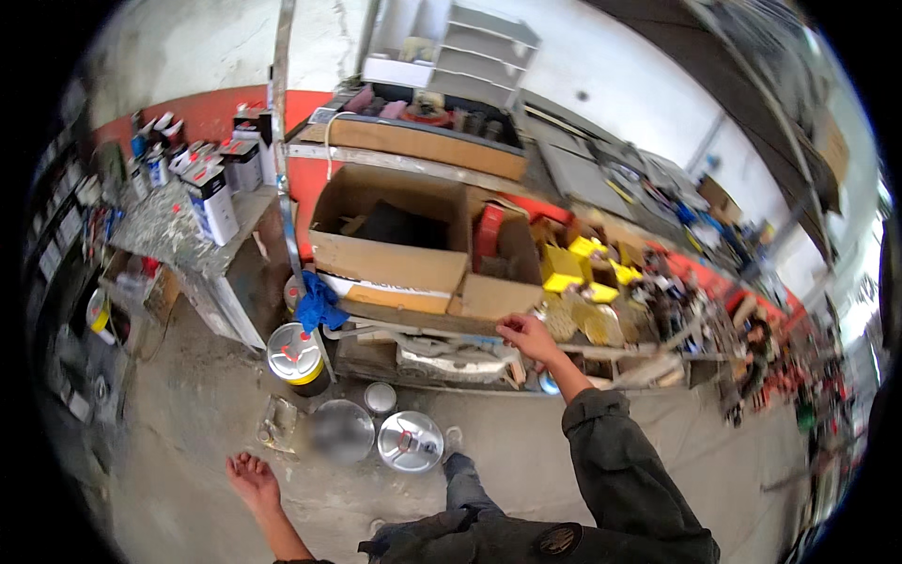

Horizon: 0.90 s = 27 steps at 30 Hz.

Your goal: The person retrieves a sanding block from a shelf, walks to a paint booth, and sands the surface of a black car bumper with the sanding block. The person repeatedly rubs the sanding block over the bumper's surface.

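My right hand point(528, 337) rests on the front edge of a low bench, fingers curled over the metal rail point(423, 334) just below a cardboard flap point(493, 296). A big open cardboard box point(390, 235) stands on the bench to the left of that hand. My left hand point(250, 479) hangs over the concrete floor with fingers loosely apart and nothing in it. Nearest to it on the floor are two round metal lids point(410, 441) and a dented tray point(278, 422).
A metal tin with a yellow band point(296, 355) stands by a blue rag point(318, 305). Yellow boxes point(564, 268) and small parts crowd the bench to the right. White cartons point(211, 197) sit on a speckled counter at left. Shelves point(484, 47) rise behind.
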Motion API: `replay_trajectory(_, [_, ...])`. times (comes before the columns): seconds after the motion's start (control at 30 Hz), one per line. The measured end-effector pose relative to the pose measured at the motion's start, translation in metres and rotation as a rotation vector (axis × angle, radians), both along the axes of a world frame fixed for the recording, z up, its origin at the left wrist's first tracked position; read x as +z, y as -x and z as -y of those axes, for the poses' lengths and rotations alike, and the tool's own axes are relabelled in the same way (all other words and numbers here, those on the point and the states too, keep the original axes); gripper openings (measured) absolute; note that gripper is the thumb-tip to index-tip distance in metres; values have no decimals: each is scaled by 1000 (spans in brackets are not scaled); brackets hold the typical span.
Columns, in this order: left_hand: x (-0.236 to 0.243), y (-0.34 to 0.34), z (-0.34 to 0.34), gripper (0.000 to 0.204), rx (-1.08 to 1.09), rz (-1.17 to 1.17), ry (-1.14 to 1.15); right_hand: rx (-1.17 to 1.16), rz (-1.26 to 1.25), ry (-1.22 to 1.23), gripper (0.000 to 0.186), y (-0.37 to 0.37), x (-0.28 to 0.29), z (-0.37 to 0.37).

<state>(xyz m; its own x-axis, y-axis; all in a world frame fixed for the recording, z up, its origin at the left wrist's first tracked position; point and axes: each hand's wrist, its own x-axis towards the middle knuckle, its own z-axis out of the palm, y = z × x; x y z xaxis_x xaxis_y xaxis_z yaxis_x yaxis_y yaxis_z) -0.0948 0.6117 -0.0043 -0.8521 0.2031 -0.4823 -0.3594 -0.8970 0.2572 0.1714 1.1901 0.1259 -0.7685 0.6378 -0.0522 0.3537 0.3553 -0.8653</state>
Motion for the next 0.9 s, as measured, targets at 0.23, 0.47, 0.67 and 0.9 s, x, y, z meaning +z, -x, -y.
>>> replay_trajectory(0.23, [-51,-145,-12,25,565,309,222,300,0,36,30,208,-28,-201])
replay_trajectory(0.47, [-90,-296,17,45,621,319,286,305,146,-202,37,383,-140,-292])
replay_trajectory(0.67, [-69,-334,-28,39,763,447,401,628,677,-746,53,462,-171,-268])
replay_trajectory(0.9, [-48,-373,-74,37,828,585,404,716,806,-792,52,479,-199,-254])
